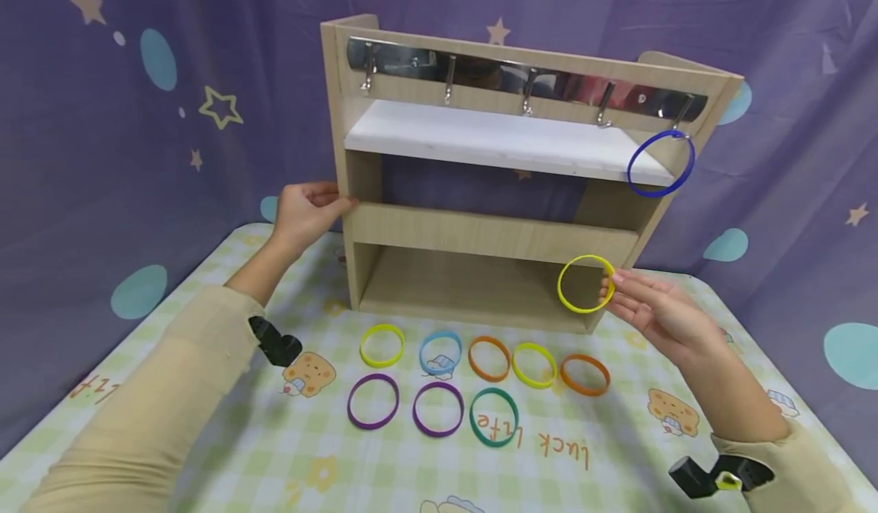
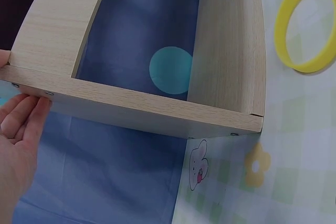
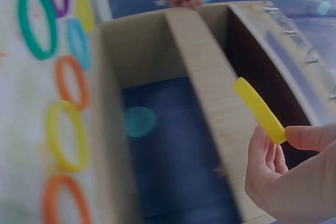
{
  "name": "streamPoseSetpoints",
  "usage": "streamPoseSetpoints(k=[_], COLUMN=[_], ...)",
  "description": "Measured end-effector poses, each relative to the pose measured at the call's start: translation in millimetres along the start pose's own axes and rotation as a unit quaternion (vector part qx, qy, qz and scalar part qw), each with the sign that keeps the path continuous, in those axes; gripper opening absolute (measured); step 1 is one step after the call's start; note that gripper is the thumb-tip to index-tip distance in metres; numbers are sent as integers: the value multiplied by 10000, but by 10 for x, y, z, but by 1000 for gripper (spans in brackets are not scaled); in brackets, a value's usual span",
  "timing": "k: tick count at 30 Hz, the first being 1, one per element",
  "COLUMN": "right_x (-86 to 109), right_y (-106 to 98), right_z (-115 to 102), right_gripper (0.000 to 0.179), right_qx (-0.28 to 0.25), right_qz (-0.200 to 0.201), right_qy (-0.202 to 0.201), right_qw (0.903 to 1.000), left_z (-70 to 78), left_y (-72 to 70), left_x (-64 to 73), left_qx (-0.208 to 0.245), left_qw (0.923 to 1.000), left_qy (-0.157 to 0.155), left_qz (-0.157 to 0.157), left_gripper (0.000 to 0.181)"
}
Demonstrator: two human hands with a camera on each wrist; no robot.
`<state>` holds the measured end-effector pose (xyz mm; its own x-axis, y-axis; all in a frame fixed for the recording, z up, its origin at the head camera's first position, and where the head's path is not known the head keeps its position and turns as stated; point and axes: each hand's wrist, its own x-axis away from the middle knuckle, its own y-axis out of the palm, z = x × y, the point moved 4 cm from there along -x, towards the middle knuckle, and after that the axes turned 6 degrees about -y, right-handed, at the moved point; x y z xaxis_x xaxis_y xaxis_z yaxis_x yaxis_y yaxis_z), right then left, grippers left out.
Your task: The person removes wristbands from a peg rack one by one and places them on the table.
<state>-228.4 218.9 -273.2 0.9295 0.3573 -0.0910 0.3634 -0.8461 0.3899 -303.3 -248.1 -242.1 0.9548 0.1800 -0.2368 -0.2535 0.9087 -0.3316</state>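
Observation:
Between thumb and fingers my right hand (image 1: 661, 311) pinches a yellow ring (image 1: 564, 293), raised in front of the lower right of a wooden shelf rack (image 1: 494, 231). The right wrist view shows this yellow ring (image 3: 257, 109) edge-on. My left hand (image 1: 305, 212) holds the rack's left side panel, thumb on the front edge and fingers along the outer face, as the left wrist view also shows. Along the rack's top runs a metal strip with several hooks (image 1: 528, 90). A blue ring (image 1: 631, 166) hangs from the rightmost hook.
On the checked tablecloth (image 1: 261, 437) before the rack lie two rows of rings. The back row has a light blue ring (image 1: 423, 354), yellow and orange ones; the front row has purple rings (image 1: 373, 426) and a green ring (image 1: 495, 443). A purple curtain (image 1: 226, 33) hangs behind.

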Motion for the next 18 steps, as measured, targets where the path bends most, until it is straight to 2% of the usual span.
streamPoseSetpoints(k=[5,7,9,14,18], right_x=[46,76,107,200,253], right_y=[-43,-64,-82,-119,-140], right_z=[309,422,532,772,889], right_gripper=[17,15,15,19,22], right_qx=[450,601,735,1162,1854], right_qz=[-12,-183,-516,-1422,-1735], right_qy=[666,915,1139,1677,1819], right_qw=[9968,9938,9894,9686,9500], left_z=[-6,-6,-3,1,7], left_y=[-7,-5,-3,-3,-9], left_x=[0,7,13,17,16], left_qx=[-60,-69,-71,-106,-118], left_qw=[10000,10000,10000,9999,9999], left_qy=[-18,-13,2,61,42], left_qz=[-10,-1,14,61,64], left_gripper=[47,46,46,44,43])
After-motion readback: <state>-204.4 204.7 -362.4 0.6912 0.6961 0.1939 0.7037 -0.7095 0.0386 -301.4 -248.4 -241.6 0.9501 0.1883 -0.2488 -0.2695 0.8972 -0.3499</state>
